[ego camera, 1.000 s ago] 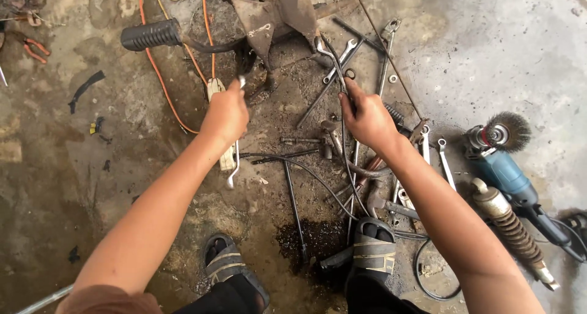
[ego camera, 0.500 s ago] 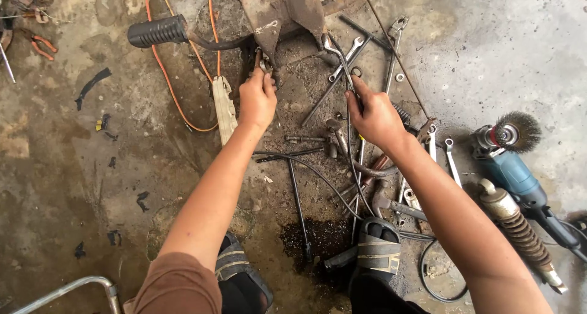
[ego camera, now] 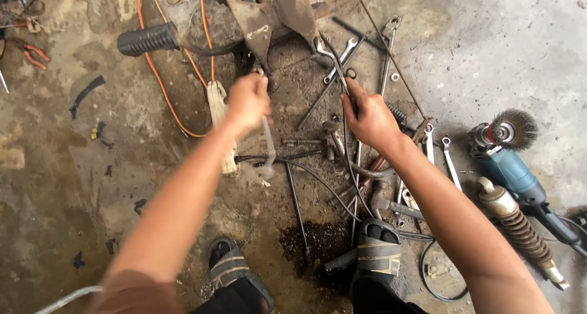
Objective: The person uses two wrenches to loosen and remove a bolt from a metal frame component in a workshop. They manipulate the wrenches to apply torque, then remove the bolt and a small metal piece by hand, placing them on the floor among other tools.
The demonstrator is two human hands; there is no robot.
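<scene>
My left hand (ego camera: 246, 101) is closed around a slim metal tool (ego camera: 268, 147), blurred by motion, that hangs down from the fist over the dirty floor. My right hand (ego camera: 367, 115) grips a thin dark cable (ego camera: 346, 149) that runs from a curved lever (ego camera: 324, 48) near a rusty metal part (ego camera: 275, 14) down toward my sandalled right foot (ego camera: 379, 247). Loose wrenches (ego camera: 340, 57) and rods lie between and beyond the two hands.
An angle grinder with a wire brush (ego camera: 507, 155) and a coil shock absorber (ego camera: 520, 228) lie at the right. An orange cord (ego camera: 160, 75), a black rubber grip (ego camera: 147, 39) and a pale wooden piece (ego camera: 219, 106) lie at the left. Dark oil stains the floor (ego camera: 306, 240).
My left hand has moved from the wooden piece up toward the rusty part and now swings back holding the slim tool. The right hand keeps its hold on the cable.
</scene>
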